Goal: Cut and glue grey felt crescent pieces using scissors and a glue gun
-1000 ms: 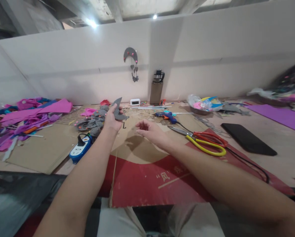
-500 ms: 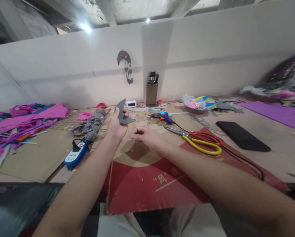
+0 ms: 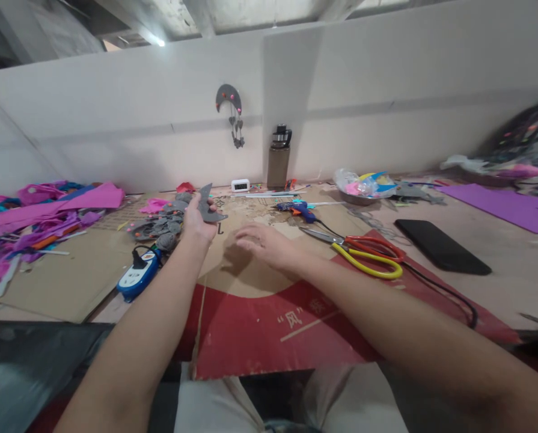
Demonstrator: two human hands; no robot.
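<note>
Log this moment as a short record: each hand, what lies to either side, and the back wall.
Left hand: holding gray crescent
Right hand: over cardboard, no held object visible
Left side: blue-and-white power strip, gray pieces
Right side: scissors, glue gun, black phone
Back wall: hanging crescent ornament; bottle standing before it

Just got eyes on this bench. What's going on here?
A person's left hand holds a grey crescent piece above the cardboard. The right hand hovers beside it, fingers loosely curled, with nothing visible in them. A blue glue gun and scissors lie beyond and to the right of that hand. Grey pieces are heaped left of the left hand, and a decorated crescent hangs on the wall.
</note>
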